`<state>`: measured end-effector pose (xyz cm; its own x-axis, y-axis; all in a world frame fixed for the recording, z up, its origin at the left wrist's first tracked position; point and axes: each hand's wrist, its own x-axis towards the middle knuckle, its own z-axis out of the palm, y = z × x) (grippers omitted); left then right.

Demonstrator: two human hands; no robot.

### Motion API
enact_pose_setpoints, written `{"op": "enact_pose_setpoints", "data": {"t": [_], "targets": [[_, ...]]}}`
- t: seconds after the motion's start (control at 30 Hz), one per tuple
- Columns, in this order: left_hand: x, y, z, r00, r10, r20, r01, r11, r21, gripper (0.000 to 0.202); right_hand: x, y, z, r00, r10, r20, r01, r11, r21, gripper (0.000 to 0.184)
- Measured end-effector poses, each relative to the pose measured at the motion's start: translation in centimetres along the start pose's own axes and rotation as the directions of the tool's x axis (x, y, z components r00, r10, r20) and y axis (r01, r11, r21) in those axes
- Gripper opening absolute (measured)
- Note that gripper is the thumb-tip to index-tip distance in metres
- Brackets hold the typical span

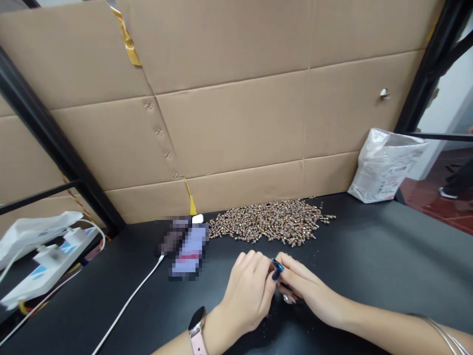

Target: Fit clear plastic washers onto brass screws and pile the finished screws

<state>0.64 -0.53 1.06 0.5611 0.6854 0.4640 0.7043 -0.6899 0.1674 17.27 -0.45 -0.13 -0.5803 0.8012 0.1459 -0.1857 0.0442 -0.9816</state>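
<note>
**Fingertips meet over a black table, with a heap of small parts behind them**

Fingers (258, 264) of both hands are curled in and pressed tip to tip at the lower middle of the head view. The left hand (247, 291) comes in from below and the right hand (306, 288) from the lower right. Dark blue nails show where the tips join. Both hands are closed in a pinch, but anything held between them is hidden by the fingers themselves and cannot be made out.

The pile of small parts (271, 224), brownish with glints of metal, lies on the table (369, 256) just beyond the fingertips. It sits against the foot of the cardboard wall (240, 123) and neither hand touches it. The single parts are too small to tell apart. Tiny specks are scattered on the table under the hands.

A watch (197, 323) on the left wrist and thin bangles (443, 335) on the right forearm are cut off by the bottom edge.

Left of the pile lies a blurred-out phone (188, 251), with a white cable (129, 301) running toward the lower left. A white power strip (48, 261) sits past the table's left edge. A crumpled plastic bag (384, 165) stands at the far right corner. Bare black tabletop stretches to the right of the hands, as far as the table's right edge.
</note>
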Motion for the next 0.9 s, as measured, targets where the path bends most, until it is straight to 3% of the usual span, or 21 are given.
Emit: {"op": "enact_pose_setpoints", "data": {"t": [0.17, 0.3, 0.37, 0.47, 0.57, 0.77, 0.9], "targets": [[-0.4, 0.0, 0.6, 0.997, 0.041, -0.061, -0.046, 0.996, -0.08, 0.018, -0.2, -0.1, 0.2, 1.0, -0.005, -0.023, 0.003, 0.994, -0.107, 0.03], [-0.4, -0.5, 0.4, 0.991, -0.073, -0.114, 0.055, 0.987, -0.152, 0.022, -0.2, -1.3, -0.6, 0.997, -0.076, -0.029, 0.062, 0.941, -0.331, 0.024], [-0.1, -1.0, -0.1, 0.986, -0.152, -0.063, 0.14, 0.977, -0.162, 0.021, 0.1, -2.0, -1.6, 0.99, -0.137, 0.015, 0.122, 0.822, -0.557, 0.02], [0.4, -1.9, -0.9, 0.98, -0.198, 0.018, 0.198, 0.974, -0.107, 0.013, 0.7, -2.7, -3.3, 0.978, -0.179, 0.108, 0.193, 0.569, -0.799, 0.011], [0.6, -2.7, -1.2, 0.981, -0.187, 0.057, 0.189, 0.981, -0.037, 0.006, 1.1, -2.9, -4.7, 0.972, -0.172, 0.162, 0.225, 0.464, -0.857, 0.005], [0.3, -3.0, -0.9, 0.981, -0.17, 0.094, 0.173, 0.985, -0.027, 0.008, 1.8, -2.6, -6.2, 0.969, -0.197, 0.151, 0.227, 0.45, -0.864, 0.013], [0.3, -2.8, -0.9, 0.978, -0.189, 0.087, 0.194, 0.98, -0.048, 0.009, 3.3, -1.8, -7.1, 0.941, -0.321, 0.11, 0.222, 0.335, -0.916, 0.013]]}}
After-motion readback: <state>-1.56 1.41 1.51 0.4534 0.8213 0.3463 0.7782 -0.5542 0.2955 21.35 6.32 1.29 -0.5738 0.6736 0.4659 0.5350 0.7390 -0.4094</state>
